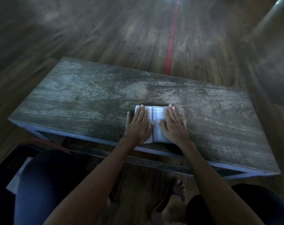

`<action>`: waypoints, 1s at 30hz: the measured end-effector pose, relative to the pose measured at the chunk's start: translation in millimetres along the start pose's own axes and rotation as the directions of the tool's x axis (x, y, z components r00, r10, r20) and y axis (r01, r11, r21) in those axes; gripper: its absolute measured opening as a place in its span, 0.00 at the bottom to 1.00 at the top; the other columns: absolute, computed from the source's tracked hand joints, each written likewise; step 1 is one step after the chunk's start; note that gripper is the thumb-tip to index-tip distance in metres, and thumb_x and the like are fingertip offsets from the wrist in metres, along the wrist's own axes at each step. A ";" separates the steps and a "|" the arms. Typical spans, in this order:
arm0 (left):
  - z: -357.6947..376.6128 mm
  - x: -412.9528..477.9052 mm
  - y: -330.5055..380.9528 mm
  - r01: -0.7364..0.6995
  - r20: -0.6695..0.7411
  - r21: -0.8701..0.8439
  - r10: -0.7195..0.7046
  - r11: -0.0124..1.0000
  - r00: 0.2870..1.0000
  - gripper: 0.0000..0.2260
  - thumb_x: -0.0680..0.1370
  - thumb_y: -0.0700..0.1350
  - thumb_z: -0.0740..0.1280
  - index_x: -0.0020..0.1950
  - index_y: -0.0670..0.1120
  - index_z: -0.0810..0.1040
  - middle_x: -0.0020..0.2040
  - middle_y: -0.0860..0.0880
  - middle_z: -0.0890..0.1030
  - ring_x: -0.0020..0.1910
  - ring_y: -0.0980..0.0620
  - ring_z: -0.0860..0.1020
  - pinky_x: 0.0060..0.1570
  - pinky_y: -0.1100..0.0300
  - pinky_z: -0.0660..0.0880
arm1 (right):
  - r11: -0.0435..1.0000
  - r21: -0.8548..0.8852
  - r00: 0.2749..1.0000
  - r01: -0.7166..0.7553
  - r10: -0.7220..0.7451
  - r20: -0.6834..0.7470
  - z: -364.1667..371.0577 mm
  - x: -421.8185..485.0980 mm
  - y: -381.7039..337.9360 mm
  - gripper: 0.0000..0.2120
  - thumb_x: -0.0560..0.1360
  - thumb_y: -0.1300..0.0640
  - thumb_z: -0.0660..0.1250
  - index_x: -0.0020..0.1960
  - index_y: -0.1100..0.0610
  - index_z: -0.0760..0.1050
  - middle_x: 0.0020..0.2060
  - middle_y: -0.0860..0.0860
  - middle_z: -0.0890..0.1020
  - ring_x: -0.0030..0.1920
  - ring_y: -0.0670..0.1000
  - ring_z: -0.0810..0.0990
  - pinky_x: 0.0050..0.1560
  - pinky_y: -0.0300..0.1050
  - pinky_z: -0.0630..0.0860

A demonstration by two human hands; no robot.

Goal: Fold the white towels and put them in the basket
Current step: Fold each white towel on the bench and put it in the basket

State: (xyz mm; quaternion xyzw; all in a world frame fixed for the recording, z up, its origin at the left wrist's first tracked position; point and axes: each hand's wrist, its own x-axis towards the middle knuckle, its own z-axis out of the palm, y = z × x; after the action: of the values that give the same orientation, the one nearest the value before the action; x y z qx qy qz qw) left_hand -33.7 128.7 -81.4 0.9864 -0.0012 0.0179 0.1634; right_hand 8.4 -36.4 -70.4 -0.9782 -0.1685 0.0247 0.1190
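Towel edges hidden beneath hands; basket cut off, lower left; floor blurred.

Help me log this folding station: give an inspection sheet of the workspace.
Surface: worn wooden table.
Job's things: folded white towel, black checked stripe, near the front edge; dark container at lower left, something white inside, possibly the basket.
Clutter: nothing seen.
Grippers: left hand and right hand press flat on the towel, fingers straight.
Cables: nothing seen.
Surroundings: wood floor with a red line; bare foot below the table.
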 end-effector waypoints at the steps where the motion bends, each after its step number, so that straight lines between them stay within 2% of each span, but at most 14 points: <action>1: 0.3 1.0 0.0 0.018 0.011 -0.022 -0.018 1.000 1.000 0.37 0.74 0.64 0.38 0.77 0.42 0.46 0.78 0.45 0.45 0.77 0.51 0.42 0.73 0.41 0.42 | 0.999 0.052 0.999 -0.015 0.013 0.042 -0.9 2.1 2.4 0.31 0.79 0.40 0.44 0.77 0.53 0.46 0.77 0.46 0.44 0.76 0.44 0.41 0.74 0.54 0.37; 3: 0.2 1.9 -0.5 0.054 0.011 -0.076 -0.053 0.996 0.999 0.40 0.73 0.66 0.37 0.77 0.41 0.43 0.78 0.45 0.42 0.76 0.50 0.40 0.73 0.44 0.39 | 0.986 0.162 0.994 -0.040 0.023 0.102 -1.2 7.0 8.3 0.27 0.82 0.44 0.46 0.77 0.52 0.44 0.77 0.45 0.42 0.74 0.41 0.37 0.75 0.53 0.35; 5: 0.2 -1.1 -0.2 0.090 -0.018 -0.140 -0.093 0.986 0.996 0.41 0.72 0.67 0.39 0.77 0.40 0.43 0.78 0.42 0.43 0.77 0.46 0.41 0.73 0.46 0.40 | 0.958 0.277 0.996 -0.069 0.050 0.076 -0.3 6.6 14.6 0.26 0.82 0.47 0.47 0.77 0.52 0.46 0.77 0.46 0.45 0.73 0.39 0.37 0.75 0.53 0.37; 9: -7.8 -13.1 -2.0 0.241 -0.122 -0.309 -0.290 0.920 0.949 0.37 0.73 0.61 0.44 0.76 0.39 0.54 0.75 0.39 0.60 0.73 0.40 0.57 0.72 0.43 0.51 | 0.896 0.395 0.972 -0.204 0.234 -0.027 -1.9 -2.6 19.5 0.26 0.82 0.48 0.50 0.77 0.55 0.51 0.77 0.50 0.52 0.77 0.47 0.45 0.75 0.50 0.40; 13: -14.0 -20.7 -1.1 0.321 -0.069 -0.289 -0.354 0.902 0.933 0.26 0.80 0.52 0.57 0.76 0.43 0.58 0.70 0.43 0.68 0.70 0.42 0.61 0.67 0.44 0.55 | 0.903 0.316 0.954 -0.291 0.298 0.026 -4.2 -5.0 16.4 0.27 0.81 0.45 0.52 0.73 0.59 0.62 0.76 0.56 0.55 0.76 0.54 0.48 0.74 0.53 0.44; 16: -18.9 -21.7 10.3 0.370 -0.081 -0.307 -0.412 0.877 0.908 0.23 0.81 0.49 0.57 0.75 0.45 0.60 0.68 0.43 0.70 0.68 0.43 0.64 0.65 0.44 0.59 | 0.918 0.263 0.951 -0.296 0.310 -0.012 -9.1 -4.3 10.1 0.23 0.79 0.44 0.54 0.63 0.59 0.72 0.72 0.58 0.63 0.73 0.58 0.55 0.70 0.56 0.52; 19: -21.8 -17.4 15.1 0.397 -0.054 -0.358 -0.443 0.845 0.895 0.22 0.80 0.47 0.57 0.73 0.44 0.61 0.67 0.41 0.70 0.67 0.42 0.66 0.63 0.45 0.63 | 0.906 0.285 0.943 -0.314 0.331 -0.013 -19.2 -1.1 7.2 0.20 0.78 0.45 0.58 0.57 0.60 0.75 0.65 0.58 0.68 0.67 0.58 0.59 0.67 0.55 0.56; 23: -31.7 -10.4 17.7 0.395 -0.021 -0.512 -0.471 0.763 0.882 0.20 0.79 0.41 0.58 0.71 0.40 0.64 0.65 0.38 0.71 0.63 0.40 0.70 0.60 0.50 0.68 | 0.836 0.384 0.919 -0.393 0.376 0.122 -21.5 5.7 6.2 0.20 0.75 0.44 0.59 0.52 0.61 0.76 0.63 0.58 0.67 0.67 0.59 0.60 0.67 0.55 0.59; 24: -34.1 -10.8 19.7 0.387 -0.011 -0.569 -0.477 0.726 0.879 0.20 0.79 0.40 0.58 0.70 0.40 0.65 0.65 0.38 0.70 0.63 0.40 0.70 0.60 0.52 0.68 | 0.821 0.405 0.914 -0.403 0.381 0.137 -22.3 7.0 6.1 0.21 0.74 0.43 0.59 0.49 0.61 0.76 0.60 0.57 0.70 0.65 0.59 0.64 0.65 0.55 0.62; 25: -35.6 -11.6 21.1 0.370 -0.004 -0.621 -0.474 0.691 0.880 0.19 0.79 0.39 0.58 0.70 0.39 0.65 0.65 0.38 0.70 0.63 0.41 0.70 0.59 0.54 0.67 | 0.801 0.451 0.917 -0.394 0.379 0.128 -24.4 8.1 5.1 0.21 0.73 0.42 0.58 0.45 0.60 0.76 0.53 0.56 0.75 0.59 0.59 0.71 0.58 0.52 0.68; 26: -36.7 -12.9 21.8 0.347 -0.003 -0.665 -0.467 0.661 0.884 0.19 0.78 0.38 0.59 0.70 0.39 0.65 0.65 0.38 0.70 0.63 0.42 0.70 0.59 0.56 0.66 | 0.771 0.520 0.923 -0.368 0.372 0.101 -27.7 8.0 3.3 0.19 0.73 0.43 0.58 0.40 0.59 0.74 0.42 0.54 0.77 0.49 0.58 0.77 0.47 0.49 0.71; 27: -38.4 -14.6 22.7 0.327 -0.006 -0.704 -0.465 0.630 0.885 0.19 0.78 0.38 0.60 0.70 0.39 0.66 0.64 0.39 0.72 0.63 0.43 0.70 0.58 0.57 0.65 | 0.730 0.594 0.927 -0.338 0.367 0.076 -31.7 6.6 1.1 0.16 0.74 0.46 0.59 0.37 0.58 0.71 0.34 0.52 0.75 0.38 0.55 0.77 0.39 0.48 0.68; 28: -39.9 -16.2 23.1 0.309 -0.007 -0.750 -0.474 0.585 0.880 0.19 0.78 0.38 0.61 0.69 0.40 0.67 0.63 0.40 0.73 0.62 0.44 0.71 0.57 0.58 0.65 | 0.691 0.655 0.931 -0.306 0.360 0.055 -35.4 4.1 -0.9 0.14 0.76 0.50 0.60 0.36 0.56 0.68 0.29 0.49 0.73 0.32 0.51 0.74 0.36 0.47 0.66; 30: -45.5 -20.3 25.2 0.276 0.016 -0.853 -0.506 0.442 0.863 0.20 0.77 0.38 0.63 0.69 0.42 0.68 0.62 0.43 0.75 0.62 0.46 0.73 0.58 0.58 0.69 | 0.627 0.736 0.932 -0.255 0.362 0.016 -42.2 -4.3 -6.1 0.09 0.78 0.54 0.60 0.42 0.58 0.70 0.32 0.49 0.73 0.33 0.48 0.72 0.35 0.43 0.66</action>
State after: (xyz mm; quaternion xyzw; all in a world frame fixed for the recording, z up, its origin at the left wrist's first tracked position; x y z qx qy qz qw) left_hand -55.8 119.4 -31.0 0.7497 0.2396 0.0962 0.6093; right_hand 6.1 -41.7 -28.0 -0.8631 0.0340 0.0439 0.5020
